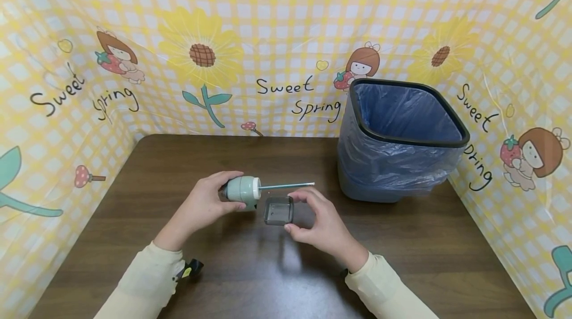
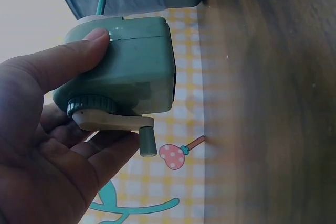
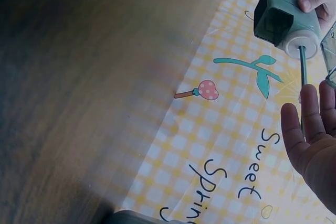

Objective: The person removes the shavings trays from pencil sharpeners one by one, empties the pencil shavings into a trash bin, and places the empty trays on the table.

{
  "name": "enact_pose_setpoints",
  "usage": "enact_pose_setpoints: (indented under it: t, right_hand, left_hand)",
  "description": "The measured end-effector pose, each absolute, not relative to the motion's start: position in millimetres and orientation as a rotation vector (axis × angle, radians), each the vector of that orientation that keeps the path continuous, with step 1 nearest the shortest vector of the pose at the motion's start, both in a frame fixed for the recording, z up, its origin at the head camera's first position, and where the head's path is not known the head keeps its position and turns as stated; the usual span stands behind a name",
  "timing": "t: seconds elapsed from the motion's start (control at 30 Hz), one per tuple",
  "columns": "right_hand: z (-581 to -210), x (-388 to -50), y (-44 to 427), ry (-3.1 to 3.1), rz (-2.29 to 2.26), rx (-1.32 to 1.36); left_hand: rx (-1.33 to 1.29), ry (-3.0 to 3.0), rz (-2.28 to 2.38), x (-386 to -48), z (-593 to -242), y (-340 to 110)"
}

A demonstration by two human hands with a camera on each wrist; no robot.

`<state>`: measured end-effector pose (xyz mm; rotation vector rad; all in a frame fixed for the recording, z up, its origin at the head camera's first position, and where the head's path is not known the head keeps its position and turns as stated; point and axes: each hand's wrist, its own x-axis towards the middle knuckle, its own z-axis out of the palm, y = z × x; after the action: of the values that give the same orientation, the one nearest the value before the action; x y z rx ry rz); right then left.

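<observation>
A green pencil sharpener (image 1: 243,191) with a side crank is gripped in my left hand (image 1: 203,202), thumb on its body in the left wrist view (image 2: 126,66). From its white round end a thin teal pencil (image 1: 286,186) points right. My right hand (image 1: 323,222) pinches a small clear grey tray (image 1: 279,211) between thumb and fingers, just right of the sharpener and below the pencil; the two stand apart. An open dark cavity (image 3: 275,22) shows in the sharpener's body in the right wrist view, where only part of the right hand (image 3: 315,140) is seen.
A bin (image 1: 402,160) lined with a blue bag stands at the back right of the brown table (image 1: 268,279). Checked yellow cloth (image 1: 268,36) hangs behind and on both sides. A black strap or band (image 1: 192,269) lies by the left sleeve.
</observation>
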<state>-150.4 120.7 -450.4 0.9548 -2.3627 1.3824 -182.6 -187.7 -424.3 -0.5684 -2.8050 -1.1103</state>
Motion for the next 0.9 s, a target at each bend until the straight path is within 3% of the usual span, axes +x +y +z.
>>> enact_pose_setpoints:
  t: [0.9]
  right_hand:
    - [-447.0,-148.3,121.2,-2.353,1.416,0.955]
  left_hand:
    - [-0.523,-2.898,-1.097,-191.7,-446.4,-188.5]
